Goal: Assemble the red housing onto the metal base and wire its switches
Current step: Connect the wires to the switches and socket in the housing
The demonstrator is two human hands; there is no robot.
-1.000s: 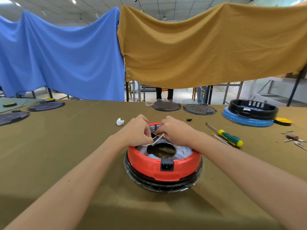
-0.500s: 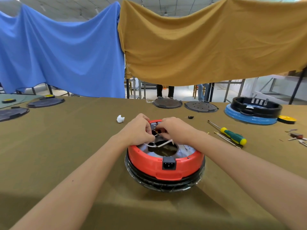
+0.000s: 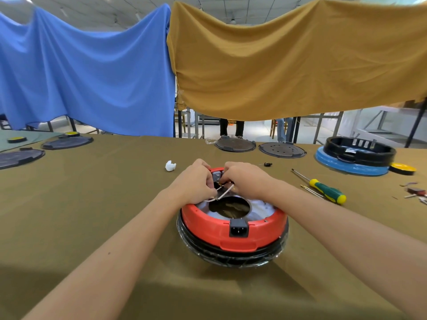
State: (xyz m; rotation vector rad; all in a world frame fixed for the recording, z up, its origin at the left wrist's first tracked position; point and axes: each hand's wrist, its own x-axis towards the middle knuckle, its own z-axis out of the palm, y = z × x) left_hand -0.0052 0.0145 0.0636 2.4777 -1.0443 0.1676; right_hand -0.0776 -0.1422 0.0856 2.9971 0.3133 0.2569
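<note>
- Red housing (image 3: 233, 234) sits dead ahead of me on the olive counter (image 3: 92, 215), already seated over its dark, film-wrapped base (image 3: 231, 257); the black power socket (image 3: 238, 228) faces me on the near wall.
- Both my forearms reach straight out over it, so the work is at the far rim, the side away from me.
- My left hand (image 3: 196, 184) is curled up at that far rim, fingers closed round a white wire (image 3: 223, 194) that runs low to high, left to right, across the centre opening.
- My right hand (image 3: 246, 181) is curled too, pinching the upper end of that wire right beside the grey switch block (image 3: 216, 176).
- Both hands sit about level, touching, the switch just between the fingertips; I'd say the wire end goes forward into it.
- Green-and-yellow screwdriver (image 3: 328, 192) lies well off to my right, untouched.
</note>
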